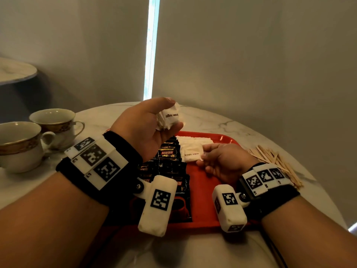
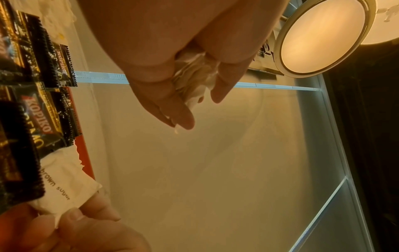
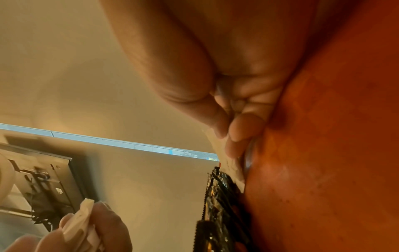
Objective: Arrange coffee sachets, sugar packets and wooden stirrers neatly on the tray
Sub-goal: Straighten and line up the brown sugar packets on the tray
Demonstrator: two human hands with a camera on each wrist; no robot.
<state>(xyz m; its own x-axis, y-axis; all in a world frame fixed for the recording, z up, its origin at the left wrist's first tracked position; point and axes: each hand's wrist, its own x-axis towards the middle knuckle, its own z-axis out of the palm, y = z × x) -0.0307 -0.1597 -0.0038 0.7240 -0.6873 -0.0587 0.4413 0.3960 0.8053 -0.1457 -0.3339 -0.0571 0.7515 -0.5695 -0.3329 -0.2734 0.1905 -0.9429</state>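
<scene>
My left hand (image 1: 166, 115) is raised above the red tray (image 1: 201, 190) and grips a small stack of white brown sugar packets (image 1: 170, 118), seen edge-on between its fingers (image 2: 194, 80). My right hand (image 1: 204, 154) rests low on the tray and pinches the corner of a white brown sugar packet (image 1: 192, 154) lying there, the same packet (image 2: 64, 184) showing in the left wrist view. More sugar packets (image 1: 195, 141) lie in a row behind it. Black coffee sachets (image 1: 169, 157) overlap in a column on the tray's left half. Wooden stirrers (image 1: 274, 159) lie in a loose pile on the table, right of the tray.
Two gold-banded white cups (image 1: 25, 146) stand on the round marble table (image 1: 222, 120) at the left. A wall with a bright window strip (image 1: 152, 47) rises behind. A second small table (image 1: 15, 71) sits at far left.
</scene>
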